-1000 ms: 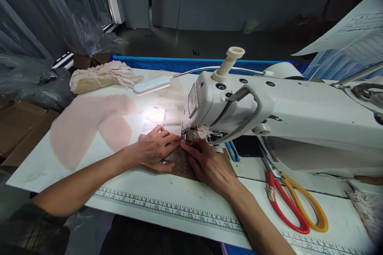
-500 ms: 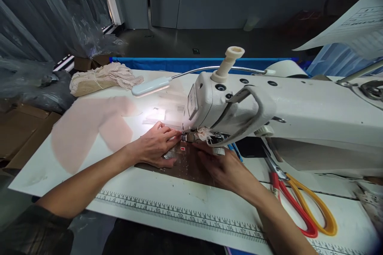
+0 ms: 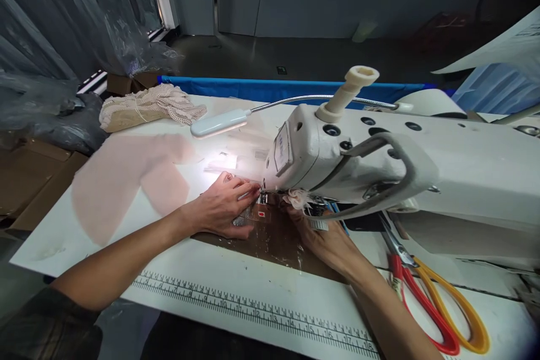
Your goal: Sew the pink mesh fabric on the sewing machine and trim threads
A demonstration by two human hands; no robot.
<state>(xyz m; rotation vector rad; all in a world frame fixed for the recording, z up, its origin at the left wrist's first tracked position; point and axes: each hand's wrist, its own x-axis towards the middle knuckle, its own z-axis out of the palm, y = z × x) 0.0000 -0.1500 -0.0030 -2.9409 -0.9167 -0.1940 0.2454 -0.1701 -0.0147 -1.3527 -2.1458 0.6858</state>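
A white sewing machine stands over the table, its presser foot low above a brown bed plate. My left hand lies left of the foot, fingers flat and reaching to it, thumb apart. Any cloth under those fingertips is hard to make out. My right hand is on the other side of the foot; its fingertips are hidden behind the machine head and a scrunched pale cloth scrap. A small red-marked label shows on the plate between the hands.
Red-and-yellow-handled scissors lie to the right. Sheer pink fabric spreads over the left tabletop. Behind it sits a tied lace bundle. A lamp lights the needle area. A printed ruler runs along the front edge.
My right hand has drawn its fingers in behind the machine head, uncovering more of the brown plate. The left hand stays almost in place. The view has shifted slightly.
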